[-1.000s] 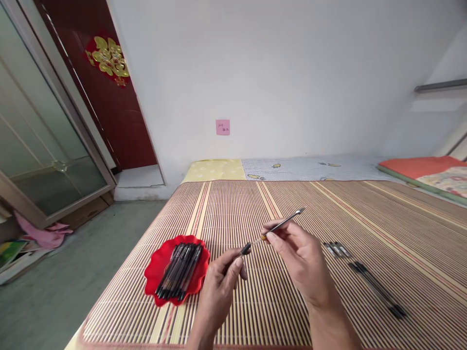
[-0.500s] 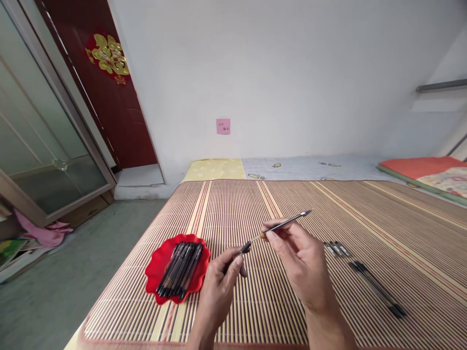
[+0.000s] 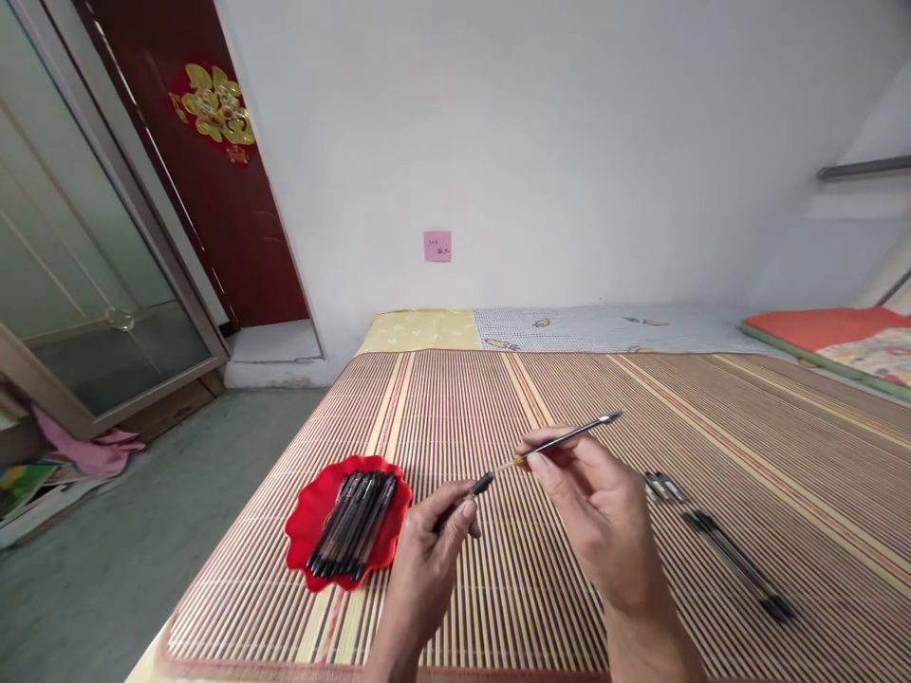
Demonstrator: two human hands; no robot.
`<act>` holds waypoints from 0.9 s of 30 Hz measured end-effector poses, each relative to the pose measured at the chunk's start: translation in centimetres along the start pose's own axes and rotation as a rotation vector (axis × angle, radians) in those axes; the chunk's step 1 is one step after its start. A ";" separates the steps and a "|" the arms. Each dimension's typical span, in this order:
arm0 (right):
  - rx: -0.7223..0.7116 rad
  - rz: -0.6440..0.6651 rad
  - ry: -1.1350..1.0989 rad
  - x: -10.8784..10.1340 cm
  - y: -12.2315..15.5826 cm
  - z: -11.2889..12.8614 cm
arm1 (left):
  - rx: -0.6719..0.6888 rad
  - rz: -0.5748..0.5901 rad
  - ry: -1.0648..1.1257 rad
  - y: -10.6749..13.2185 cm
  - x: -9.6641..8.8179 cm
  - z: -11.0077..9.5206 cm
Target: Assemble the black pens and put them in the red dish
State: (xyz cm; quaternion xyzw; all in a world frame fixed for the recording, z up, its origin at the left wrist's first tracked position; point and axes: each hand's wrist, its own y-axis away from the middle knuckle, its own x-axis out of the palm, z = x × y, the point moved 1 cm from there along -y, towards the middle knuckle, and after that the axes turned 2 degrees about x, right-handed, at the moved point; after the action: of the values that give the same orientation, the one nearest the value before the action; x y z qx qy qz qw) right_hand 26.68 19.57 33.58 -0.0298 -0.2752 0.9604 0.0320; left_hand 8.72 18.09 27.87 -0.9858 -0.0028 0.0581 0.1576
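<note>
My left hand (image 3: 436,541) is closed around a pen barrel (image 3: 482,484), whose black open end points up to the right. Pinched between the thumb and fingers of my right hand (image 3: 594,507) is a slim pen refill (image 3: 573,433) with dark ink and a pale tail. The refill slants up to the right, its tip farthest from the barrel. Its tail sits at the barrel's mouth; I cannot tell whether any of it is still inside. Left of my hands, a red scalloped plate (image 3: 299,517) holds several black pens (image 3: 352,526).
Right of my right hand, several slim pen parts (image 3: 667,488) and long dark pen pieces (image 3: 740,562) lie on the striped bamboo mat (image 3: 527,607). Folded orange bedding (image 3: 811,327) is at the far right. A pink note (image 3: 437,247) sticks to the wall.
My right hand has shifted slightly right with the refill, away from the barrel. My left hand has barely moved. The view has shifted a little.
</note>
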 end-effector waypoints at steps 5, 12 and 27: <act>0.012 0.058 0.009 -0.1 0.0 -0.2 | 0.010 0.001 -0.022 0.1 -0.2 0.0; -0.068 0.085 0.045 -0.1 0.3 0.4 | 0.037 -0.050 -0.038 0.2 -0.3 0.0; 0.191 0.223 -0.052 0.8 -0.6 -0.3 | -0.060 0.098 0.255 0.2 0.9 0.2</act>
State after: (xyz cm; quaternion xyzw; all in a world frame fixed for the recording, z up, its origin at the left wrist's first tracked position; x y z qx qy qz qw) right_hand 25.95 20.30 33.55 -0.0321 -0.1783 0.9802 -0.0795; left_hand 9.55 17.98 27.54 -0.9884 0.0638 -0.0603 0.1242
